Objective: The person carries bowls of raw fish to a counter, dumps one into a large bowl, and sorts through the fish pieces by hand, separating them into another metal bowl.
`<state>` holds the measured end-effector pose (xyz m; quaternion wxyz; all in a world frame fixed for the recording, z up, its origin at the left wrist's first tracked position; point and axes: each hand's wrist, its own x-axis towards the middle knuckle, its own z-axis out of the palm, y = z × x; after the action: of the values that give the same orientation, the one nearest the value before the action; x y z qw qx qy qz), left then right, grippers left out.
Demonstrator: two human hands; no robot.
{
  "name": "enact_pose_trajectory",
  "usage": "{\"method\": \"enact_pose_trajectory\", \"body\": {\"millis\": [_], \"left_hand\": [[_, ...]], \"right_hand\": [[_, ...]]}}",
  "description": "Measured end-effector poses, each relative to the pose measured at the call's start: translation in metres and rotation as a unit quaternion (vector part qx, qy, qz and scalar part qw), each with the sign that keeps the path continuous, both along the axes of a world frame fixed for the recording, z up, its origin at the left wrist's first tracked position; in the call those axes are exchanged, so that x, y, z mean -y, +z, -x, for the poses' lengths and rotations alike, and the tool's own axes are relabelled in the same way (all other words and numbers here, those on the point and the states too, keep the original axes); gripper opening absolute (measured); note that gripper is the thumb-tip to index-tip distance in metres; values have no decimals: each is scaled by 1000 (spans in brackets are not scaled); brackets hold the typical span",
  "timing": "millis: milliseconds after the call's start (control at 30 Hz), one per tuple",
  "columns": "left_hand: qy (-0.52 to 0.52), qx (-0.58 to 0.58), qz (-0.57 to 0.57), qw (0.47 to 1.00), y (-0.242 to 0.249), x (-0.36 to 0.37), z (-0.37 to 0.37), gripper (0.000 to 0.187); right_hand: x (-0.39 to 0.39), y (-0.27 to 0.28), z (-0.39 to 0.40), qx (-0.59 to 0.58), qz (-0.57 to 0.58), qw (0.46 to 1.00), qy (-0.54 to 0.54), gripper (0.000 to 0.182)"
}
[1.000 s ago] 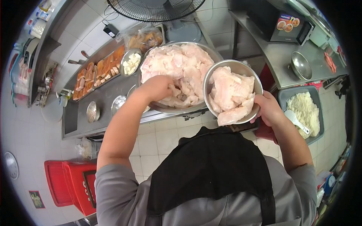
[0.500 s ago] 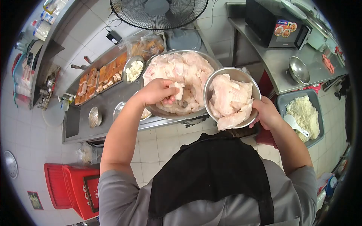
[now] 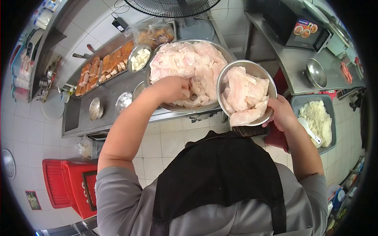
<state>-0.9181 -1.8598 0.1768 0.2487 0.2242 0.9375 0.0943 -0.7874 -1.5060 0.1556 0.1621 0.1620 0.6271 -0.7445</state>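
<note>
My right hand grips the rim of a steel bowl on its right side. Pale raw fish fillets are heaped in this bowl, which is held up beside a larger metal bowl. The larger bowl, on the counter, is full of pale raw fish pieces. My left hand reaches into its near left part, fingers curled down among the pieces. The fingertips are partly hidden, and what they hold cannot be made out.
Left of the large bowl are a small bowl of white cubes and a tray of orange-brown portions. A fan stands behind. At right are a microwave, an empty metal bowl and a grey tub of white crumbly food.
My left hand, which held a small fish piece above the large bowl, has lowered among the pieces. My right hand still holds the steel bowl. The view has shifted slightly.
</note>
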Motion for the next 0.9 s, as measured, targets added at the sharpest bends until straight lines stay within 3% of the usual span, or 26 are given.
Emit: {"method": "enact_pose_trajectory", "body": {"millis": [67,100,200,300,400,500,600,700,800,900], "left_hand": [[-72,-33,61,995,-4,-3,-10,32],[-111,-102,68,986,-2,-5,-16,28],[-24,-142,13,990,8,-18,-21,30],[0,-165,134,977,8,-21,-17,33],[-18,3,175,984,14,-20,-19,34],[-78,-38,79,993,9,-11,-23,35],[-136,-60,68,987,-7,-6,-16,34],[-150,-27,142,978,-16,-12,-7,33],[-105,91,-21,990,-14,2,6,31],[-56,171,1,984,-8,11,17,29]], "right_hand": [[-1,-1,0,2,7,1000,1,32],[-1,-2,1,3,10,1000,2,32],[-1,0,0,2,17,1000,15,31],[0,1,0,0,12,1000,5,31],[0,2,0,-3,2,1000,7,30],[1,2,-1,-6,9,1000,7,28],[-1,2,1,-4,8,1000,19,27],[2,1,1,-5,12,1000,1,27],[4,3,0,-5,14,1000,1,29],[5,6,-3,-11,15,1000,-6,27]]}}
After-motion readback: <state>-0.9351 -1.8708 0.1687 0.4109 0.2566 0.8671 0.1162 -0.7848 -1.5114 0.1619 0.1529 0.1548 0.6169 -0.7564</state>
